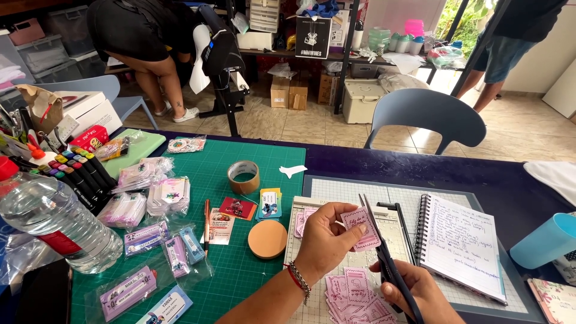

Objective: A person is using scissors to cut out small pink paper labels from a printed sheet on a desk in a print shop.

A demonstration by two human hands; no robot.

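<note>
head view looks down on a small pink paper tag with a scalloped, stamp-like edge [360,227], held up over the white gridded paper trimmer board [384,237]. the left hand [327,240] pinches the tag between thumb and fingertips along its left side, fingers closed on it. the right hand [414,291] is wrapped around the dark handles of a pair of black-bladed scissors [381,252], whose blades run up along the tag's right edge; whether the blades are apart or together cannot be told from this angle.

the tag looks thin and light, likely to bend or crease if squeezed hard and easy to tear at the scalloped rim, so a flat pinch well in from the cut line, close to where the blades bite, seems the safest hold to keep it from flopping.

just below the hands lies a loose heap of similar pink paper tags [354,297]. to the right is an open spiral-bound notebook with handwritten pages [462,246], and beyond it a light blue plastic cup [546,240]. to the left, on the green cutting mat [228,282], sit a round tan cork coaster [267,239], a roll of brown tape [243,177] and a clear plastic water bottle [54,222].
</note>
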